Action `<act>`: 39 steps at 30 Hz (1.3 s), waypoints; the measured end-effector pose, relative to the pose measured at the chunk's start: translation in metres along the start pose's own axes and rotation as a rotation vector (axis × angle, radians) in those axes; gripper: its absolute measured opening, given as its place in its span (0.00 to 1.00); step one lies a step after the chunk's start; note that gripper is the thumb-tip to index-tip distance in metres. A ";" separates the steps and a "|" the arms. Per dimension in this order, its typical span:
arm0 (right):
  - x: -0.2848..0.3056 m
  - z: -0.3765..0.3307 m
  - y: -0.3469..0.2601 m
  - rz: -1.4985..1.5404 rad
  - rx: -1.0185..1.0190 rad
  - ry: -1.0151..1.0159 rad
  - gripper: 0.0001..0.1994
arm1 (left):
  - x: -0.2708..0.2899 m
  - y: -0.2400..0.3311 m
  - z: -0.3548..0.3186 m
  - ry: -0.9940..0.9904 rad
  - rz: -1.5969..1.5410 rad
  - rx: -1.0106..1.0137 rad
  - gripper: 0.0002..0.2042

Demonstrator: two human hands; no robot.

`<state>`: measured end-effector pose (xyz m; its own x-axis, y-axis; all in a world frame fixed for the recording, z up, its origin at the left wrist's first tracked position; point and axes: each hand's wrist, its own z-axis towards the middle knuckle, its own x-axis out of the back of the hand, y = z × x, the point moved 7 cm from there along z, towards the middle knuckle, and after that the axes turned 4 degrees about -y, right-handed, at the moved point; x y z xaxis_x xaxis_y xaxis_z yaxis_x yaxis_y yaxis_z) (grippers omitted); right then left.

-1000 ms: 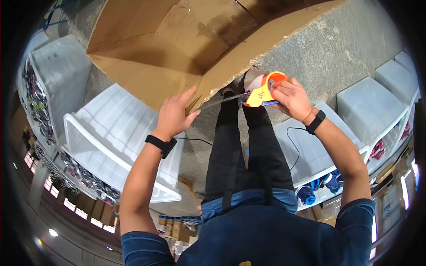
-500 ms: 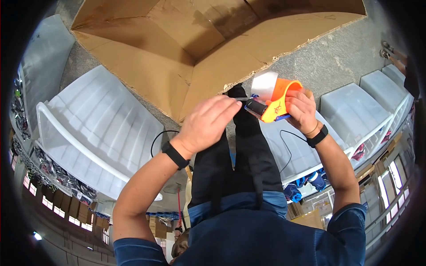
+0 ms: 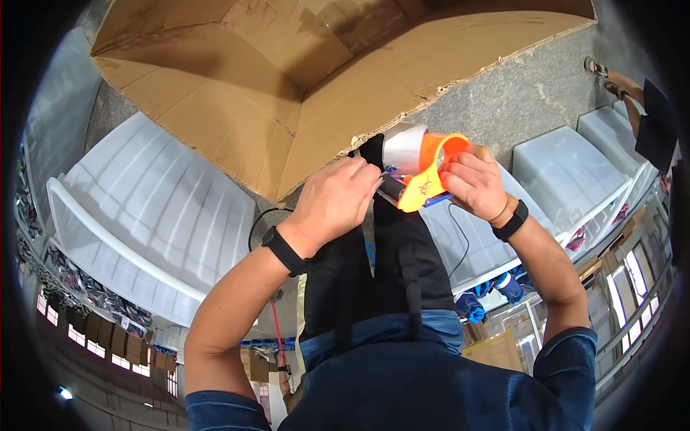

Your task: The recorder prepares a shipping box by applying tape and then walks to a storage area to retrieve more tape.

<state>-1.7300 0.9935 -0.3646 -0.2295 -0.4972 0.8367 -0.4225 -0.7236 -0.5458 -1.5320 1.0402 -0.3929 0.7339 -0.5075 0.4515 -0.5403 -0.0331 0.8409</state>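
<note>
My right hand (image 3: 474, 185) is wrapped round an orange tape dispenser (image 3: 418, 192) with a dark roller and blue parts along its lower side. On it sits a wide roll of clear tape (image 3: 404, 146). My left hand (image 3: 336, 199) is closed, with thumb and fingertips pinched at the dispenser's roller end. The tape end appears to be between those fingertips, though they largely hide it. Just beyond both hands lies the torn near edge of a large open cardboard box (image 3: 359, 115).
A large translucent plastic bin (image 3: 162, 208) stands at the left, and further bins (image 3: 568, 169) line the right side, some showing packed goods. Another person's legs (image 3: 632, 97) are at the far right. A red pole or cord (image 3: 278, 325) shows behind my left elbow.
Both hands and the dispenser have shifted slightly left in the picture. The left fingers are now more curled and nearer the roller. The other person's legs show more at the right.
</note>
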 end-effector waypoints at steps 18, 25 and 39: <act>-0.026 0.017 0.012 0.030 0.121 -0.117 0.10 | 0.005 -0.008 -0.002 -0.117 -0.021 -0.076 0.04; -0.009 0.000 0.035 0.170 -0.211 -0.243 0.22 | 0.031 0.002 -0.022 0.225 0.392 -0.199 0.26; -0.011 -0.011 0.006 0.122 -0.338 -0.290 0.19 | 0.034 0.002 0.002 0.330 0.560 -0.170 0.16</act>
<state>-1.7401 1.0000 -0.3769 -0.0614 -0.7172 0.6941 -0.6805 -0.4787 -0.5548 -1.5091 1.0212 -0.3764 0.4639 -0.1180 0.8780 -0.8234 0.3082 0.4765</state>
